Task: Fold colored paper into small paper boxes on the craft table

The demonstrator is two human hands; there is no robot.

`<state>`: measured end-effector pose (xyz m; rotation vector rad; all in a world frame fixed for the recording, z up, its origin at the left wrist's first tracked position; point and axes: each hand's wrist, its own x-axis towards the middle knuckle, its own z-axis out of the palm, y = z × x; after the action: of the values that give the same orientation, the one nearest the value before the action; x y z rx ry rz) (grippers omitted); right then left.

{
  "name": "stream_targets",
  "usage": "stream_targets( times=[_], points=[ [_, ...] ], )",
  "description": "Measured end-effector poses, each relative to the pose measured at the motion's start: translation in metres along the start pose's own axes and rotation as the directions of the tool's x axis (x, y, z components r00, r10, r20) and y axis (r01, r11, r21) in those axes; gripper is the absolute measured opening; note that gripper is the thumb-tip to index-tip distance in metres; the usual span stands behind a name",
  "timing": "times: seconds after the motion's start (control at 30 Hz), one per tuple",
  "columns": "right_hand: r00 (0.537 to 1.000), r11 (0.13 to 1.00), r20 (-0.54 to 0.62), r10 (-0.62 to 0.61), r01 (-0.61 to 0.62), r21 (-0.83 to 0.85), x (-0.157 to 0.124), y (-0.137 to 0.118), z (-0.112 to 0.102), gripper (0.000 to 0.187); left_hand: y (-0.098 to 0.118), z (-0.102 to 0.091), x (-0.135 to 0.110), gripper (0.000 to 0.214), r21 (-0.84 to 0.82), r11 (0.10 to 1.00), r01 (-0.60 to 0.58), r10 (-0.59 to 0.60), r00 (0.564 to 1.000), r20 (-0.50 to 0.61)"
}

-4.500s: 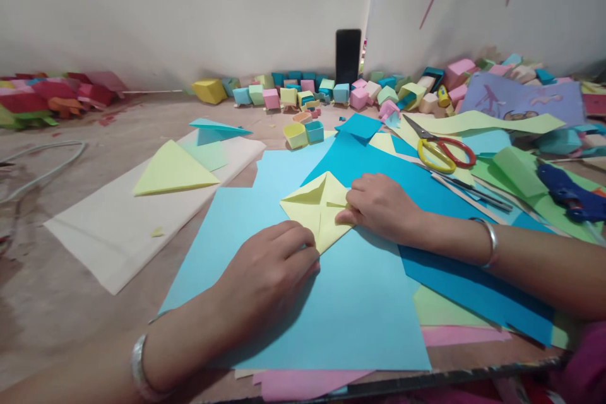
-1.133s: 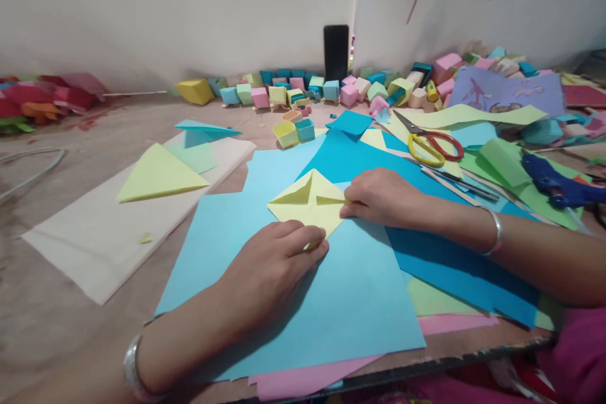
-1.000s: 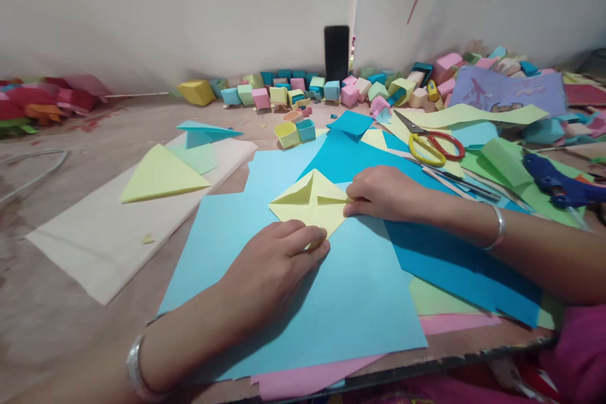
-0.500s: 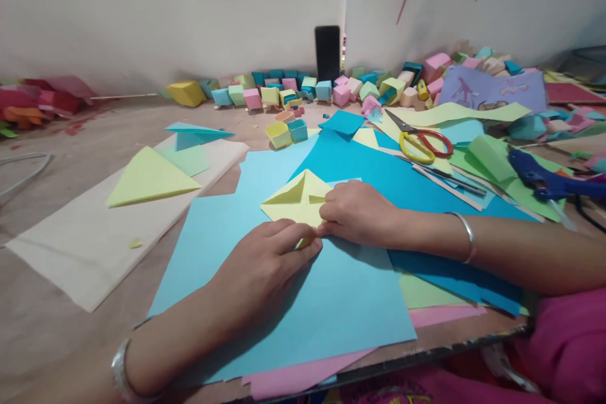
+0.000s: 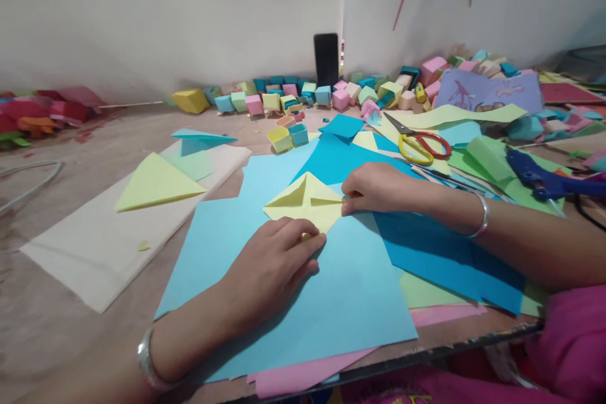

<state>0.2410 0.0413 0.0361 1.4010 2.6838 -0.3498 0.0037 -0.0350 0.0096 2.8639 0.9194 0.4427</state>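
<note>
A folded yellow paper square (image 5: 305, 202) lies on a large light-blue sheet (image 5: 303, 290) in the middle of the table. My left hand (image 5: 272, 265) rests over the yellow paper's near corner, its fingers curled and pressing it down. My right hand (image 5: 379, 188) pinches the paper's right corner with bent fingers. Both wrists wear silver bangles. A darker blue sheet (image 5: 426, 246) lies under my right forearm.
Red-and-yellow scissors (image 5: 419, 144) and a blue glue gun (image 5: 544, 177) lie at the right among green sheets. Small paper cubes (image 5: 284, 101) line the wall beside a black phone (image 5: 326, 60). A yellow triangle (image 5: 154, 182) rests on white paper (image 5: 108, 240) at left.
My right hand slid left along the yellow paper half a second ago and has drawn back to its right corner. The left hand stayed on the near corner.
</note>
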Motion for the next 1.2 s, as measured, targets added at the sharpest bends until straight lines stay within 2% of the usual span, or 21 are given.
stream_targets(
  times=[0.17,0.47,0.53,0.6,0.67,0.77,0.83,0.9,1.03,1.13,1.2],
  points=[
    [0.997,0.994,0.027,0.067,-0.069,0.084,0.004,0.003,0.000,0.042,0.002,-0.007,-0.002,0.023,-0.011,0.997,-0.070,0.069,0.996,-0.058],
    [0.998,0.986,0.050,0.039,-0.046,0.161,0.004,0.009,-0.001,0.035,0.004,-0.016,-0.008,0.017,-0.027,0.996,-0.089,0.088,0.995,-0.035],
    [0.999,0.992,0.009,0.032,-0.033,0.124,0.002,0.007,0.000,0.030,0.002,-0.016,-0.008,0.016,-0.035,0.996,-0.082,0.080,0.995,-0.052],
    [0.993,0.998,-0.110,-0.033,0.039,0.050,-0.002,0.003,0.003,0.023,0.000,-0.014,-0.007,0.014,-0.049,0.996,-0.073,0.069,0.995,-0.068],
    [0.963,0.987,-0.215,-0.161,0.151,-0.060,-0.005,-0.004,0.007,0.026,-0.003,-0.012,-0.006,0.012,-0.067,0.996,-0.054,0.050,0.997,-0.060],
    [0.920,0.919,-0.185,-0.346,0.293,-0.265,-0.010,-0.015,0.015,0.008,-0.005,-0.009,-0.004,0.011,-0.085,0.996,-0.001,-0.002,0.999,-0.032],
    [0.883,0.846,-0.155,-0.444,0.355,-0.398,-0.012,-0.019,0.022,0.019,-0.006,-0.008,-0.004,0.011,-0.077,0.996,0.035,-0.038,0.998,-0.040],
    [0.834,0.776,-0.176,-0.523,0.381,-0.503,-0.013,-0.020,0.028,0.025,-0.007,-0.007,-0.003,0.013,-0.049,0.996,0.068,-0.071,0.995,-0.065],
    [0.759,0.702,-0.237,-0.607,0.371,-0.609,-0.012,-0.020,0.035,0.025,-0.013,-0.005,-0.003,0.015,0.019,0.992,0.122,-0.120,0.990,-0.078],
    [0.726,0.692,-0.272,-0.632,0.369,-0.621,-0.011,-0.021,0.036,0.026,-0.020,-0.002,-0.004,0.015,0.084,0.989,0.121,-0.112,0.989,-0.098],
    [0.721,0.707,-0.297,-0.626,0.363,-0.607,-0.011,-0.023,0.035,0.027,-0.024,0.001,-0.005,0.017,0.131,0.986,0.100,-0.086,0.990,-0.110]
  ],
)
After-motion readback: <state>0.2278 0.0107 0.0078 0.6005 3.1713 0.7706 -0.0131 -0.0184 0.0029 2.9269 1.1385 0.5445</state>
